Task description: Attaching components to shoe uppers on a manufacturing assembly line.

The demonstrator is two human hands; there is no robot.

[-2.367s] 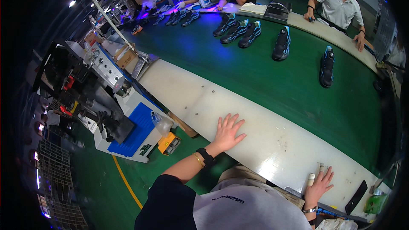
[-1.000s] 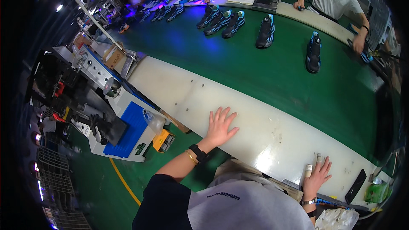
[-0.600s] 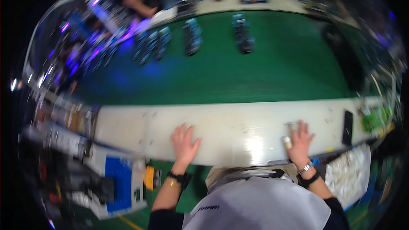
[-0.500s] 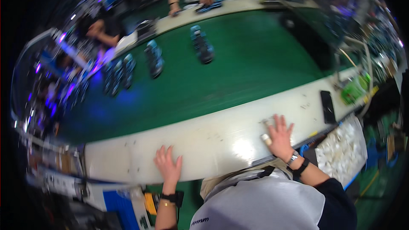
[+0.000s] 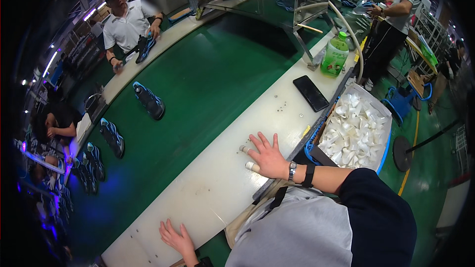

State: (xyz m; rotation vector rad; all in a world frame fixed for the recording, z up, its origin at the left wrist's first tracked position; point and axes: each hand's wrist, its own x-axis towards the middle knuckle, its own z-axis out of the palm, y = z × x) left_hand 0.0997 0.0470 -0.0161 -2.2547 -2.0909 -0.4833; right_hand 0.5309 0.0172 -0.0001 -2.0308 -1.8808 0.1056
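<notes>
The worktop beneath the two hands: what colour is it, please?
The worktop is white, slightly creamy in places; the head view shows it best.

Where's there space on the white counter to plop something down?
A wide bare stretch of the white counter lies between the left hand and right hand. A smaller patch, dotted with specks, lies between the right hand and black smartphone. It's crowded past that, around the smartphone and green bottle.

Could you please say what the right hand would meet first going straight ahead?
Past the white board, the right hand would reach the green surface; the first object roughly in line looks like the dark shoe at the co-worker's hand, though depth and fisheye bending leave that uncertain.
</notes>
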